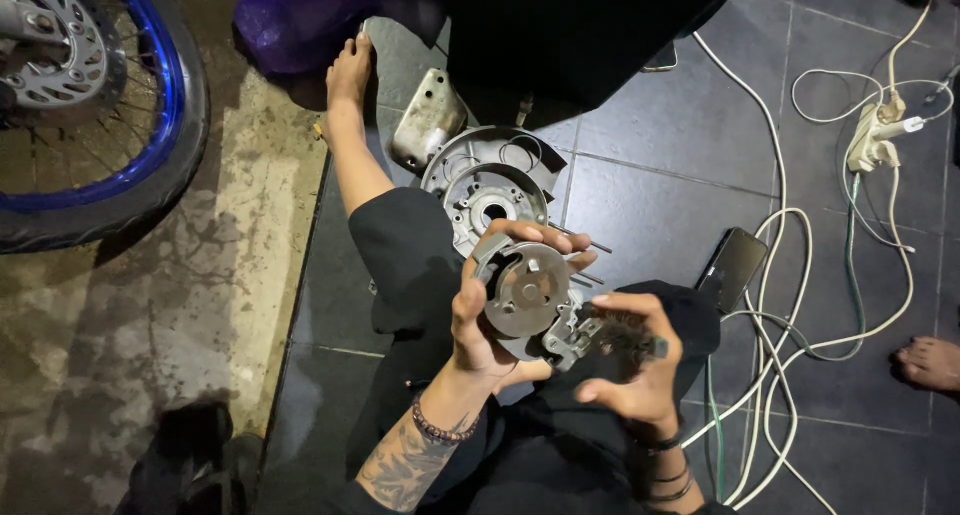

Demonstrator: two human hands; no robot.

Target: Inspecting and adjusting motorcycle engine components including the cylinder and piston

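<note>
From the head camera, the left hand (487, 320) grips a round grey metal engine part with a raised central hub and cut-out slots (527, 287), thumb on its near left edge and fingers curled over the top rim. The underside of that part is hidden by the palm. The right hand (632, 360), just right of the left, pinches a small dark object (628, 335) against the part's lower right edge; the object is blurred and mostly covered by the fingers, so its shape cannot be made out. A beaded bracelet and a tattoo mark the left wrist, dark bands the right.

Beyond the left hand, on the dark tiled floor (660, 185), lies a grey cast-metal engine casing with a round bore (487, 195), its near edge hidden behind the held part. Further beyond it rests a dull silver curved metal cover (428, 120). Thin metal rods (590, 247) poke out just right of the left fingers. The person's bare foot (349, 70) stretches out above and left.

Right of the right hand lies a dark flat phone (735, 265), and further right loop white cables (790, 305) leading to a white power strip (873, 135). Another person's bare foot (928, 363) is cut off at the far right. Far left, a spoked motorcycle wheel with a blue rim (90, 105) is cut off by the frame.
</note>
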